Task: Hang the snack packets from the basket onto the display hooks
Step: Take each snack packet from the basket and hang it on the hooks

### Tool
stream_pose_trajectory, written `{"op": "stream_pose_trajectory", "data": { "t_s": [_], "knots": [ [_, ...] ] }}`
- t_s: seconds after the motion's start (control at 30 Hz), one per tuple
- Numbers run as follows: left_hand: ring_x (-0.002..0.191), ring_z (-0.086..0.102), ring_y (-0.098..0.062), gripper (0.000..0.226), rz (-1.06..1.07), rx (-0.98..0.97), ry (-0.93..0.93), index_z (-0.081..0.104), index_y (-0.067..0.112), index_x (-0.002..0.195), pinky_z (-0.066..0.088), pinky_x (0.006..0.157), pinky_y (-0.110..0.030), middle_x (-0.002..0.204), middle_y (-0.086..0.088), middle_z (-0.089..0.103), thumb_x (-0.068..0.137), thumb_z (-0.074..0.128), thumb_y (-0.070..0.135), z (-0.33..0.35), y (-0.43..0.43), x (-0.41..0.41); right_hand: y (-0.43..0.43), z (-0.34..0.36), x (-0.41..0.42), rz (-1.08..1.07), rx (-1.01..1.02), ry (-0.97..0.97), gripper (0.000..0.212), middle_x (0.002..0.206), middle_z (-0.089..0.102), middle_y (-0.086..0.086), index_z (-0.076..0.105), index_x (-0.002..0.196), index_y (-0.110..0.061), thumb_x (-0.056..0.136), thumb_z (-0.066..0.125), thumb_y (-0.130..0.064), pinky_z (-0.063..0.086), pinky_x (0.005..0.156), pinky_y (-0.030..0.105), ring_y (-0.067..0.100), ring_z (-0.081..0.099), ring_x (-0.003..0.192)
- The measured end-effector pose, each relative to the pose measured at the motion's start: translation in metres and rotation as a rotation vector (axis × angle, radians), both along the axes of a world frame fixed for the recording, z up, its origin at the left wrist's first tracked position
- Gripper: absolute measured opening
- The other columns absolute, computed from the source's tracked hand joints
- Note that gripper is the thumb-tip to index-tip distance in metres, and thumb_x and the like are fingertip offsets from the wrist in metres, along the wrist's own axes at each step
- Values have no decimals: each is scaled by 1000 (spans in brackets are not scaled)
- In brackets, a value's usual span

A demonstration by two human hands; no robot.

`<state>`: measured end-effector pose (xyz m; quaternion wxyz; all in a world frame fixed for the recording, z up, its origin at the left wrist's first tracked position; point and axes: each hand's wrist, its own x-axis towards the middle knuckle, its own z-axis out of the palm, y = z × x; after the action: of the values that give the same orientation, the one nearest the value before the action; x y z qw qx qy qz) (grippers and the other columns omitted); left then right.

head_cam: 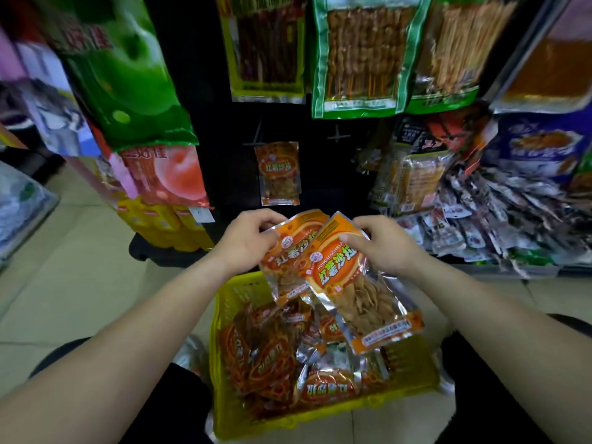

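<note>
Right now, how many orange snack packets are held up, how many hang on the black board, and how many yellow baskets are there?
Orange packets held: 2, the left packet in the left hand, the right packet in the right hand.
Hanging packet: 1 that shows.
Yellow basket: 1.
Total: 4.

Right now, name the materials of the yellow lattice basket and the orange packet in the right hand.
Yellow lattice basket: likely moulded plastic, slight gloss, open grid walls. Orange snack packet in the right hand: thin glossy film, crinkled silvery edges, clear window; perhaps foil-lined.
</note>
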<state>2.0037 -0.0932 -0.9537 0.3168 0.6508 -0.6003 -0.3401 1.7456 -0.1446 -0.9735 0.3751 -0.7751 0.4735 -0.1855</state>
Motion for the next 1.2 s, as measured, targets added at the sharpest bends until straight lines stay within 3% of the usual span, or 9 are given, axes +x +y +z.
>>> {"op": "stream_pose_trajectory", "data": {
  "t_s": [0.3, 0.47, 0.57, 0.67, 0.87, 0.93, 1.0, 1.13, 1.2],
  "knots": [
    [89, 69, -3, 27, -46, 23, 147, 71, 33, 95, 50, 77, -24, 94, 15, 73, 98, 57, 10, -13, -27, -13, -28, -22, 21, -137, -3, -151, 24, 90, 69, -4, 50, 94, -18, 92, 67, -35, 52, 63, 31, 11, 68, 81],
    [92, 68, -2, 25, -42, 44, 147, 71, 35, 96, 54, 83, -29, 97, 16, 72, 99, 55, 15, -17, -46, -14, -49, -29, 21, -126, 0, -133, 29, 98, 65, -9, 56, 117, -31, 91, 68, -37, 55, 63, 22, 4, 67, 78],
    [91, 68, -2, 25, -40, 46, 118, 70, 34, 98, 55, 82, -28, 96, 15, 72, 99, 55, 15, -26, -56, -11, -58, -36, 26, -72, -12, -71, 9, 89, 67, -7, 64, 92, -29, 93, 64, -39, 56, 65, 26, 6, 67, 79],
    [90, 69, -3, 27, -48, 53, 124, 70, 37, 96, 57, 74, -25, 95, 15, 72, 99, 55, 16, -35, -63, -8, -63, -42, 29, -98, -87, -2, 16, 89, 59, -6, 58, 83, -30, 93, 63, -41, 50, 67, 29, 10, 61, 80],
    [96, 62, 0, 15, -89, -12, -78, 66, 36, 102, 54, 86, -36, 100, 17, 66, 99, 56, 25, -39, -64, -7, -66, -38, 30, -87, -8, 0, 24, 74, 69, -6, 59, 75, -28, 93, 64, -44, 58, 64, 40, 5, 68, 68],
    [98, 62, 0, 16, -136, 8, -125, 62, 37, 109, 55, 84, -37, 105, 18, 64, 93, 64, 40, -40, -60, -6, -66, -37, 30, -76, 39, -24, 19, 79, 73, -8, 65, 81, -30, 92, 64, -45, 59, 66, 37, 4, 70, 71],
    [96, 63, 2, 38, -139, 64, -145, 56, 43, 113, 57, 81, -33, 106, 20, 64, 81, 76, 49, -42, -57, -6, -65, -36, 30, -78, 52, -61, 18, 80, 74, -9, 70, 85, -28, 92, 65, -45, 57, 65, 31, 2, 69, 71],
    [87, 62, 9, 42, -76, 27, -207, 51, 51, 102, 54, 69, -21, 96, 25, 64, 77, 82, 38, -45, -57, -5, -63, -32, 30, -67, 88, -108, 19, 81, 74, -8, 70, 86, -25, 93, 64, -42, 53, 63, 26, 1, 69, 71],
    [84, 62, 12, 33, -67, 23, -182, 54, 51, 93, 54, 65, -20, 92, 23, 66, 81, 80, 35, -45, -57, -4, -62, -32, 29, -59, 106, -86, 22, 82, 73, -4, 70, 88, -19, 94, 63, -39, 54, 65, 32, 7, 70, 73]
  ]
}}
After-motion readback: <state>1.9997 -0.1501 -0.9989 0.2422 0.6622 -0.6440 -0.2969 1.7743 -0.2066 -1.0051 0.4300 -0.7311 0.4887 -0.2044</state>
